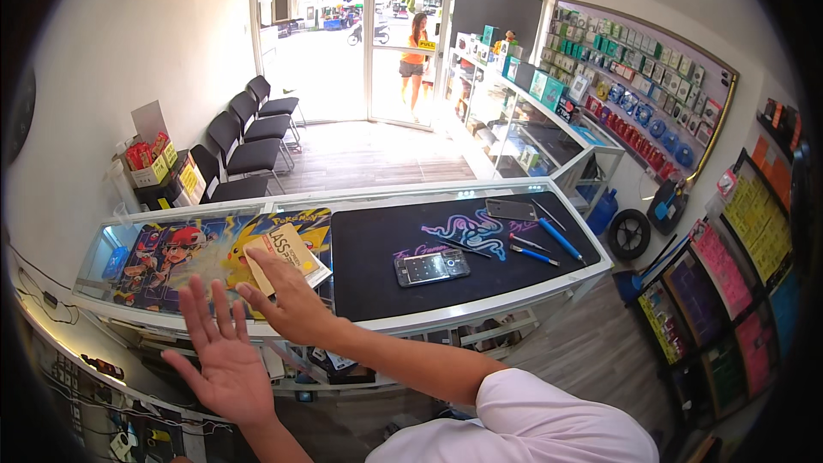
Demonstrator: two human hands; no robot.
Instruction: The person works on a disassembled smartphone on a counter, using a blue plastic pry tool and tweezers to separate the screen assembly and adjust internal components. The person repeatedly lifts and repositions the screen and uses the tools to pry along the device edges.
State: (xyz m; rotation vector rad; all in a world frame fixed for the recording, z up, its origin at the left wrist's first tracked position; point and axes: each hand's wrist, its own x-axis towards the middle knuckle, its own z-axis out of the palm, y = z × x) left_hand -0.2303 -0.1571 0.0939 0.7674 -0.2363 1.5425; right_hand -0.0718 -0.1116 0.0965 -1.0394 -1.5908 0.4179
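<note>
My left hand [227,364] is raised in front of the counter, palm up with its fingers spread, and holds nothing. Over the left part of the counter, my right hand [293,298] reaches across with its fingers stretched out against the left side of a cream and yellow screen protector packet [296,250]. That packet lies on a colourful cartoon mat [184,253]. Right of it, on a black mat [369,240], lies a smartphone [431,267] with its screen lit. A grey phone-shaped piece [511,209] lies farther back.
Blue-handled tools [561,240] and tweezers [465,247] lie on the black mat. The glass counter [463,302] has a white frame. Black chairs [236,144] line the left wall. A person [414,60] stands by the glass door. Display cases [540,120] and hanging accessories fill the right.
</note>
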